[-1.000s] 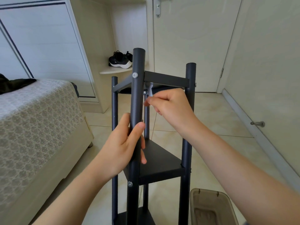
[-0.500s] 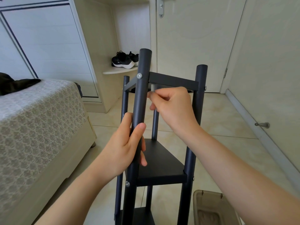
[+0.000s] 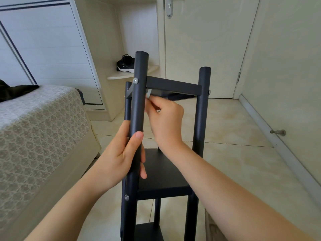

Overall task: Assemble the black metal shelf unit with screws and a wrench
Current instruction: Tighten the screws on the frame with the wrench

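Head view: the black shelf unit [image 3: 165, 171] stands upright on the tile floor [image 3: 234, 162]. Shelves are in at three levels and screw heads [image 3: 135, 81] show on the posts, so I'd say it's mostly together. Left hand [image 3: 121, 157] wraps the front post [image 3: 139, 105]. Right hand [image 3: 165, 119] pinches a small silver wrench [image 3: 149, 93] just under the top shelf corner, probably tightening there. Bed [image 3: 34, 127] on the left, door [image 3: 205, 49] behind, sneakers [image 3: 126, 64] on a corner ledge.

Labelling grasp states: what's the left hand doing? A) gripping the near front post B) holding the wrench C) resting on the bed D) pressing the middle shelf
A: the left hand wraps thumb and fingers round the near front post; the right hand pinches the wrench under the top shelf frame.
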A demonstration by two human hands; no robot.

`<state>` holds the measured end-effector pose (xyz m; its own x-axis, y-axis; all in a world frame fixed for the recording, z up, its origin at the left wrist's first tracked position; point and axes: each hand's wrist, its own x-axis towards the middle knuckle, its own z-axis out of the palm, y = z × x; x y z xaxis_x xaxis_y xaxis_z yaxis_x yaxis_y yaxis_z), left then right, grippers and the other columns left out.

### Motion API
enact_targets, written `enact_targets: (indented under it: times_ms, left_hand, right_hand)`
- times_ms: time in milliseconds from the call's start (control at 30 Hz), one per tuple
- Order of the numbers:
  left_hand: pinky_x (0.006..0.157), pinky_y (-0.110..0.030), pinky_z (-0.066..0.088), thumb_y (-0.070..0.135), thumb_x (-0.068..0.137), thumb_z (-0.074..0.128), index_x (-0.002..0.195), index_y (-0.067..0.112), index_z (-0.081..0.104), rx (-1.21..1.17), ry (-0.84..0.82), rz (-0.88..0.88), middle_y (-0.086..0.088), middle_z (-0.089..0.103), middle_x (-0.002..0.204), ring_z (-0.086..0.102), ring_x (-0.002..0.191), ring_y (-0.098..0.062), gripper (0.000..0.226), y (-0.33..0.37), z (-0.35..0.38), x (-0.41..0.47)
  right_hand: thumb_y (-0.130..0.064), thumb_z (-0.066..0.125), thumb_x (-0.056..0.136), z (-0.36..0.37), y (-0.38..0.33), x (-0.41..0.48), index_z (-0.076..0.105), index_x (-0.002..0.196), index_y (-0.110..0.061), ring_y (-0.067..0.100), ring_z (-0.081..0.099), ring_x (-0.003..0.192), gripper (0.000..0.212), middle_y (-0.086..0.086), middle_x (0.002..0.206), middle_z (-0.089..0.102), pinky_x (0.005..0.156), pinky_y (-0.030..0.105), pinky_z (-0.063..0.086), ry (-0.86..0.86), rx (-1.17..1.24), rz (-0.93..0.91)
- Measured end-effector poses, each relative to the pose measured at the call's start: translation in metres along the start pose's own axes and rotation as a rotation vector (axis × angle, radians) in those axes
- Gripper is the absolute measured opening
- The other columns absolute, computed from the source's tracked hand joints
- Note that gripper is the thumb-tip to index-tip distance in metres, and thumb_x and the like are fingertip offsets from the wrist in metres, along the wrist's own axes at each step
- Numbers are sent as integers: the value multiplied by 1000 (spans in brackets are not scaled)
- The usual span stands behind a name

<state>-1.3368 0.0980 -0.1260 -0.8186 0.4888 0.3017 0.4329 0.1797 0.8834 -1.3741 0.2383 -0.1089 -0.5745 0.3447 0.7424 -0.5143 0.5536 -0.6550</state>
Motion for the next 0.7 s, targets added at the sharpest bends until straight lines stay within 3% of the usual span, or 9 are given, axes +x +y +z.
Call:
enact_targets:
  times_ms: [67, 167, 267, 367, 467, 533, 600, 633, 700]
  left_hand:
    - [48, -27, 50, 45, 101, 37, 99, 35, 45, 0, -3, 10, -14, 64, 71, 68, 50, -34, 13, 0, -1, 0]
    - [48, -25, 49, 44, 103, 36, 97, 36, 45, 8, -10, 29, -14, 64, 70, 68, 49, -33, 14, 0, 0, 0]
    - [48, -25, 49, 43, 100, 37, 90, 41, 45, 17, -4, 27, -14, 64, 70, 68, 49, -33, 13, 1, 1, 0]
    - [48, -24, 49, 44, 100, 37, 93, 39, 44, 26, 7, 19, -14, 64, 71, 68, 49, -32, 11, 0, -1, 1]
    - [47, -22, 48, 47, 99, 37, 96, 35, 44, 25, 17, 8, -14, 64, 71, 68, 49, -33, 14, -2, -3, 2]
    - [47, -22, 48, 46, 100, 37, 98, 36, 45, 24, 15, 9, -14, 64, 72, 68, 49, -33, 13, -3, -4, 3]
    - [48, -23, 49, 45, 101, 37, 102, 36, 45, 23, 9, 8, -13, 64, 72, 68, 50, -33, 12, -4, -4, 2]
    - [48, -23, 49, 46, 101, 38, 104, 35, 45, 24, 7, 8, -13, 64, 72, 68, 50, -33, 13, -5, -5, 2]
    - [48, -24, 50, 46, 100, 38, 103, 34, 44, 27, 4, 1, -12, 65, 72, 69, 50, -33, 14, -5, -4, 2]
  right_hand:
    - [-15, 68, 91, 7, -1, -1, 76, 79, -8, 7, 57, 59, 16, 1, 65, 69, 58, 18, 41, 51, 9, -5]
    - [-17, 66, 91, 14, -1, -1, 75, 75, -6, 21, 60, 58, 22, 7, 63, 69, 57, 36, 47, 90, 43, 29]
    - [-17, 65, 92, 16, 2, 0, 74, 74, -4, 27, 58, 57, 24, 11, 62, 66, 58, 43, 47, 82, 53, 51]
    - [-15, 65, 93, 12, 3, 1, 74, 75, -5, 21, 54, 54, 23, 9, 59, 64, 57, 36, 46, 37, 83, 72]
    - [-17, 63, 95, 3, 3, 2, 76, 82, -10, 6, 56, 58, 19, -5, 66, 67, 62, 22, 47, -63, 132, 140]
    - [-19, 61, 96, -4, 4, 2, 73, 77, -8, 10, 60, 58, 25, -2, 63, 66, 62, 31, 52, -140, 138, 196]
    - [-22, 60, 96, -12, 4, 3, 70, 74, -1, 25, 59, 59, 32, 12, 62, 63, 62, 41, 53, -241, 114, 237]
    - [-23, 61, 96, -15, 3, 3, 70, 75, 1, 26, 58, 58, 33, 15, 62, 62, 61, 41, 52, -289, 92, 252]
    - [-22, 62, 95, -23, 2, 4, 73, 75, -3, 13, 55, 50, 30, 8, 59, 64, 58, 32, 50, -342, 65, 295]
